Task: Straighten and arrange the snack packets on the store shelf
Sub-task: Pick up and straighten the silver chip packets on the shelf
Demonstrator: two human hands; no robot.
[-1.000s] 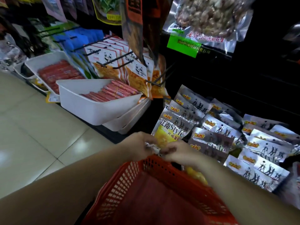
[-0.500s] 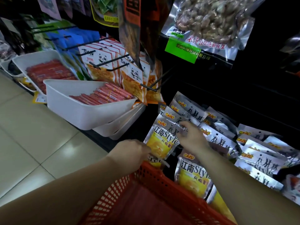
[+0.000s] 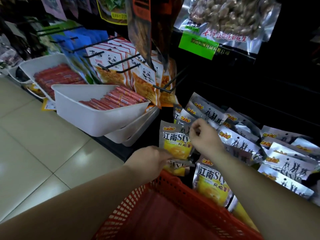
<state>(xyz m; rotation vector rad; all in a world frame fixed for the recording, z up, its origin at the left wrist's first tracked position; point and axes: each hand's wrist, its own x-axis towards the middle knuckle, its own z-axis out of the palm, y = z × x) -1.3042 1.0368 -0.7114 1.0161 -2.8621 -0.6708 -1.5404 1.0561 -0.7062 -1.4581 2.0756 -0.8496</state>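
**Step in hand:** square one snack packet and seat it in line with its neighbours. The white bin (image 3: 97, 118) of red sausage sticks at the left is no part of this step.

I hold the front packet (image 3: 173, 141) upright, print side toward me. It sits just above the far rim of the red basket (image 3: 155, 201), at the left end of the packet row (image 3: 242, 141) on the shelf (image 3: 225, 94).

I judge that both held corners need even tension, so the foil flattens before it is seated. The top edge should run level with the packets behind, which lie overlapped and skewed. A hard pull risks creasing the foil or dragging neighbours out of line.

**Grip state:**
- **Left grip** (image 3: 149, 161): closed, with thumb and fingers pinching the lower-left edge of the front packet. A second packet (image 3: 174, 168) lies just beneath, and I cannot tell whether the pinch takes it too.
- **Right grip** (image 3: 206, 137): fingers curled tight at the upper-right edge of the same packet, apparently pinching it. The contact itself is hidden behind the fingers.
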